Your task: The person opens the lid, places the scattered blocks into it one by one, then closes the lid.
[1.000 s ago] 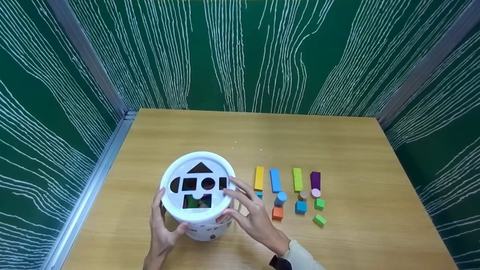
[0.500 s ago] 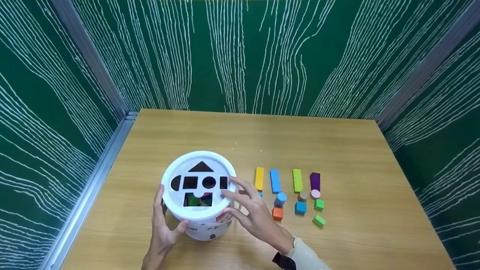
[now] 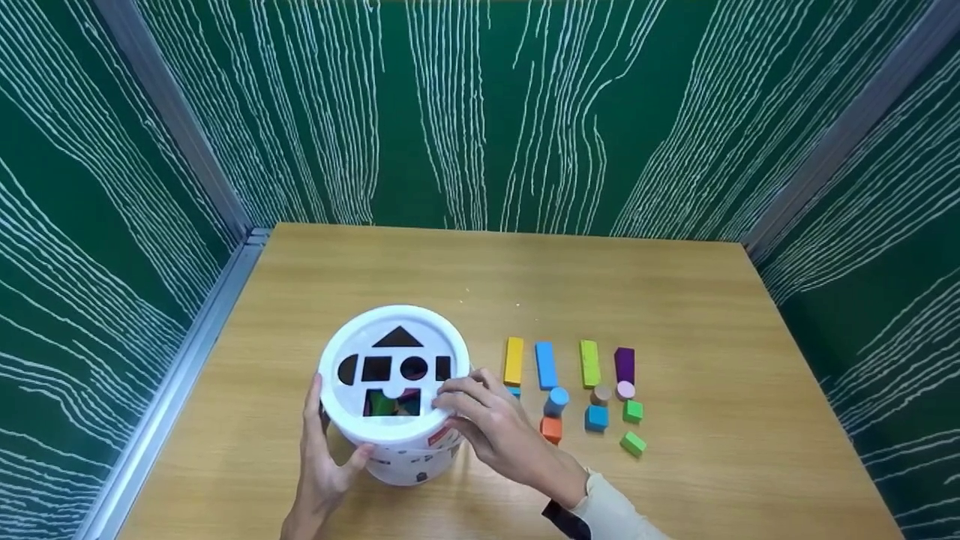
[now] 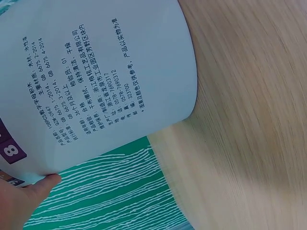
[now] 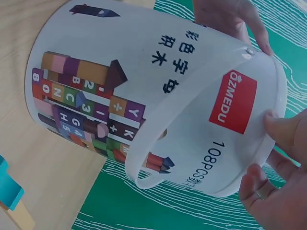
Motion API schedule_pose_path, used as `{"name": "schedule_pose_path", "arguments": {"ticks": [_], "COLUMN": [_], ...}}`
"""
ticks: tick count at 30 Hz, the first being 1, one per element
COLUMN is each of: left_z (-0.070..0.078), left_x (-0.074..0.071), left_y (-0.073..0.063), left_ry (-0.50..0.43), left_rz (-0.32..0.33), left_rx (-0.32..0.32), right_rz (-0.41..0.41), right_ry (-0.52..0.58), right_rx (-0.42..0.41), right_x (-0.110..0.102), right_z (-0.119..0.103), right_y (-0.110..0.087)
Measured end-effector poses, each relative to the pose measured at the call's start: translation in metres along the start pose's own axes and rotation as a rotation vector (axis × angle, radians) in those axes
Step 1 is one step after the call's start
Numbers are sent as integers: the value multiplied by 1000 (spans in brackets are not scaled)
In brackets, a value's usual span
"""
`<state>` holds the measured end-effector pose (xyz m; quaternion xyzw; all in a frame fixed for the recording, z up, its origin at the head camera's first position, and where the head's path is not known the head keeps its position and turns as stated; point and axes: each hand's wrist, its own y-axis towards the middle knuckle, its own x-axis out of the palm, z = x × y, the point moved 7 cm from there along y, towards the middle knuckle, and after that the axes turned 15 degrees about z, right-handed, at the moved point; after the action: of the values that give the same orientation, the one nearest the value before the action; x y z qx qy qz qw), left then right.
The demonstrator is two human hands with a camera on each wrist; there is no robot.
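A white toy-block bucket (image 3: 409, 471) stands on the table, topped by a white lid (image 3: 397, 433) with cut-out shapes. Green and other coloured pieces show through the largest hole. My left hand (image 3: 322, 465) grips the bucket's left side, its thumb round the front just under the rim. On the right, my right hand (image 3: 502, 439) pinches the lid's edge, fingertips over the top and thumb below. The right wrist view shows the bucket's handle (image 5: 144, 129) hanging down its printed side. In the left wrist view, printed text covers the bucket wall (image 4: 158, 62).
Right of the bucket lie long blocks: yellow (image 3: 513, 361), blue (image 3: 546, 366), lime (image 3: 590, 364) and purple (image 3: 625, 366). Nearer are a blue cylinder (image 3: 556, 403), an orange cube (image 3: 551, 430), a blue cube (image 3: 597, 418) and small green blocks (image 3: 634, 444). Green walls enclose the table (image 3: 735, 375).
My right fingertips have slid along the lid's rim toward me, off the narrow slot, and bunched closer together. The left hand keeps its hold; bucket and blocks stay in place.
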<state>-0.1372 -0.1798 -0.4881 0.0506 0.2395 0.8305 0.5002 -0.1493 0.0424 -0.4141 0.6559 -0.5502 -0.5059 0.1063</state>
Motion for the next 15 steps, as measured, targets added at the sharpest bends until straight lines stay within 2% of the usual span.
{"name": "schedule_pose_path", "arguments": {"ticks": [6, 9, 15], "left_z": [1, 3, 3], "left_x": [-1, -1, 0], "left_y": [-1, -1, 0], "left_ry": [-55, -70, -73], "left_rz": [4, 0, -4], "left_rx": [44, 66, 38], "right_rz": [37, 49, 37], "right_ry": [42, 43, 50], "right_rx": [-67, -75, -55], "right_x": [-3, -5, -6], "right_z": [-3, -4, -2], "right_y": [5, 6, 6]}}
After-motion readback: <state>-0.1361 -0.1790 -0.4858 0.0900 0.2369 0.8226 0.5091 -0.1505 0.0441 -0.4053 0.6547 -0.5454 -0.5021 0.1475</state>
